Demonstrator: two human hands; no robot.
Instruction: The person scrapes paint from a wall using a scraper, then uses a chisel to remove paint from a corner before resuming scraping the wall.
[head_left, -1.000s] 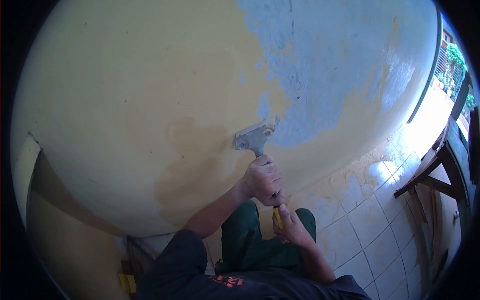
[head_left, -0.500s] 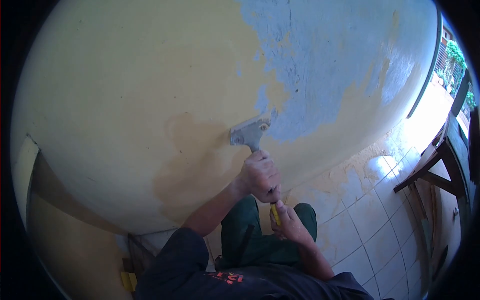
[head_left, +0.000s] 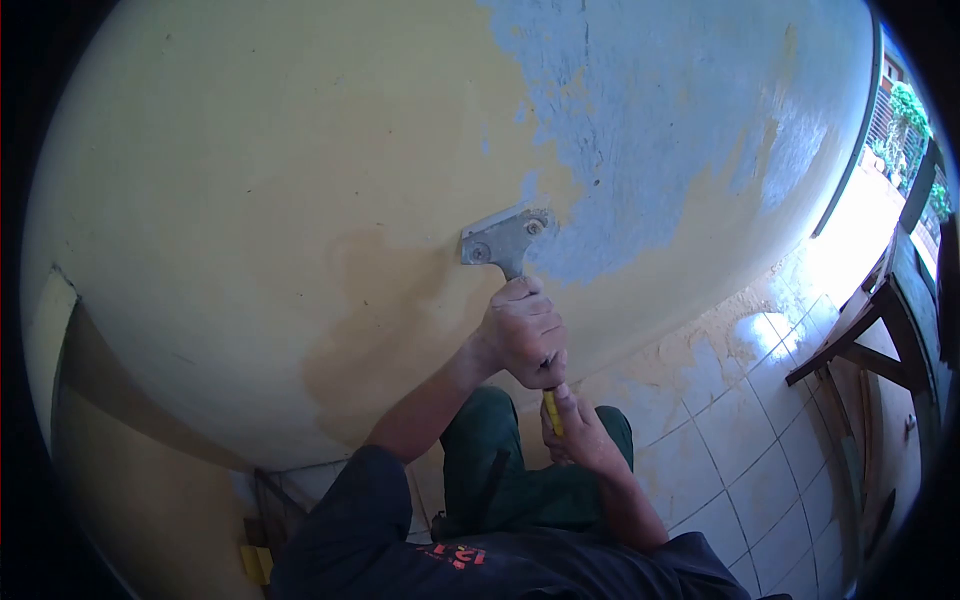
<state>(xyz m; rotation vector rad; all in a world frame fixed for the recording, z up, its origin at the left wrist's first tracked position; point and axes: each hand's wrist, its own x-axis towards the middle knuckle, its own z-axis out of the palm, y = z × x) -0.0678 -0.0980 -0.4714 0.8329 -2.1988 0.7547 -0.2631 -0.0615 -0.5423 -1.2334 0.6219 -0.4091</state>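
My left hand [head_left: 524,335] is closed around the upper handle of a wide paint scraper [head_left: 502,243], just below its grey metal head. Lower down, my right hand [head_left: 583,432] grips the yellow end of the same handle. The scraper's blade lies against the wall [head_left: 250,200], at the ragged border between cream paint and a bluish-grey bared patch [head_left: 630,150]. Part of the handle is hidden inside my fingers.
Pale floor tiles [head_left: 690,450], strewn with cream scrapings [head_left: 675,375], run along the wall's foot. At the right stands a dark wooden frame [head_left: 880,350]. A yellow object [head_left: 255,565] sits at lower left, and bright daylight enters at far right.
Both hands and the scraper have moved a little up the wall. The blade's right end now covers part of the cream and grey border.
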